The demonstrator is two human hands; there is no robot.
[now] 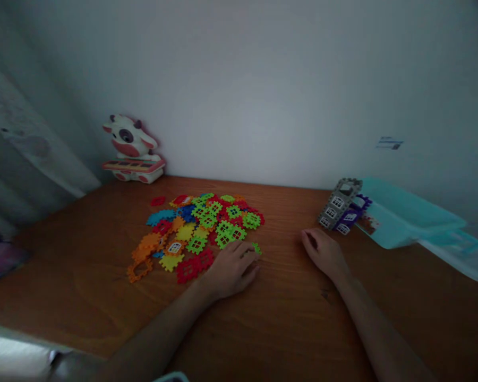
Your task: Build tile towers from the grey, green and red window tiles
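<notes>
**Two hands at a heap of interlocking tiles**

Nearest, the left hand (231,268) lies palm down on the wooden table (287,329). Its fingers bend over a green tile (257,248) at the near edge of the tile heap (199,228); whether they pinch it cannot be told. The right hand (324,252) rests alongside, loosely curled and empty. The tiles look light, stiff and thin, best pinched by their notched edges. Farther off stand a tile house (340,208), a teal box (402,217) and a cow toy piano (132,151).
</notes>
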